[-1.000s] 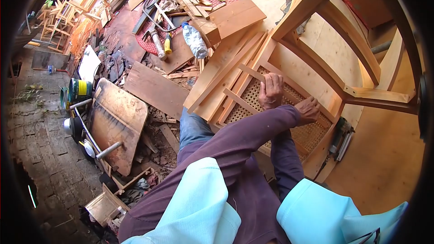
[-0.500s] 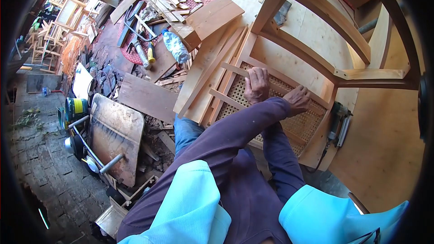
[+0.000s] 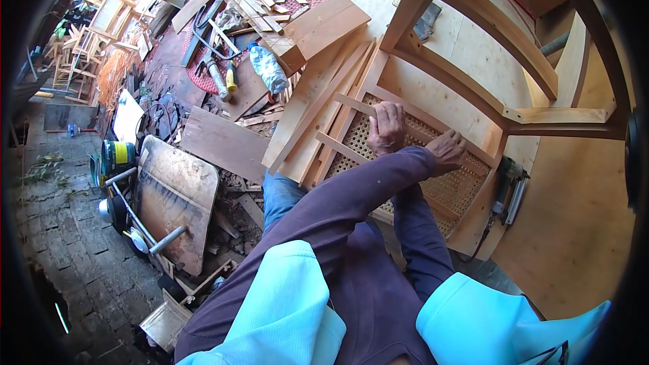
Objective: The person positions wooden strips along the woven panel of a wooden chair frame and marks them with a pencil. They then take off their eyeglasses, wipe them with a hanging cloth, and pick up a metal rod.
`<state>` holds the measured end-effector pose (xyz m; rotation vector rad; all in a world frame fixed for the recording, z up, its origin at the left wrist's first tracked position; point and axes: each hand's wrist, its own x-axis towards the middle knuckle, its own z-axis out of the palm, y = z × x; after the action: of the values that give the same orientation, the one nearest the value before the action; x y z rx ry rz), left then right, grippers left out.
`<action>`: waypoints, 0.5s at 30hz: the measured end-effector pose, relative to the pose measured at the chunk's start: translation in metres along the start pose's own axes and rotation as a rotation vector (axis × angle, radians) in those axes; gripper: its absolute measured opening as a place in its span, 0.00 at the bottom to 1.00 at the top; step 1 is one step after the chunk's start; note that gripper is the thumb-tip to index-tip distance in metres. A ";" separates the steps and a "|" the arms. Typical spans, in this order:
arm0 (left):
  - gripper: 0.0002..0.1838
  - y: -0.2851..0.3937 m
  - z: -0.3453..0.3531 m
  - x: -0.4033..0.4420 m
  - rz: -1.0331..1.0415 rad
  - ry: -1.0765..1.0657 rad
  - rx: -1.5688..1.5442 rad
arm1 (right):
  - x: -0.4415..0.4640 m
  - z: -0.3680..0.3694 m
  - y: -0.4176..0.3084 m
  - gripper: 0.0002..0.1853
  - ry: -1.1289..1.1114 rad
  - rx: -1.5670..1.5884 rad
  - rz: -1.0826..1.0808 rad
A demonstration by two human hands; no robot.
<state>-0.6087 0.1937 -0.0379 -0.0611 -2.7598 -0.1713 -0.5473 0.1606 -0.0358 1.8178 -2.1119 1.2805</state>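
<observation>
My forearms cross over a chair seat panel of woven cane (image 3: 463, 186) set in a wooden frame (image 3: 495, 143). From the left shoulder, one arm passes on top, so my left hand (image 3: 446, 152) is the one farther right. Its fingers are bent over a thin wooden strip (image 3: 355, 103) that lies across the cane. My right hand (image 3: 387, 128) grips this same strip nearer its left end, fingers wrapped over it. A second wooden strip (image 3: 341, 147) runs roughly parallel, closer to my body, partly hidden under my sleeve.
An upright chair back (image 3: 503, 34) rises beyond the seat. To the right lies a nail gun (image 3: 507, 189) with its hose. Loose boards (image 3: 318, 105), a plastic bottle (image 3: 267, 69), a hammer (image 3: 218, 80) and wood scraps are at the left. A worn panel (image 3: 177, 196) leans lower left.
The view has shifted slightly, moving the surroundings a little to the right. Both hands keep nearly the same place and grip on the strip.
</observation>
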 end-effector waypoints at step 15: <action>0.09 -0.052 -0.165 -0.071 -0.607 0.563 -0.344 | -0.010 0.010 0.011 0.20 0.069 -0.128 -0.073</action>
<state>-0.4864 0.1198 0.0826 0.6372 -2.0839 -0.6997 -0.5493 0.1616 -0.0532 1.7561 -2.0220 1.1457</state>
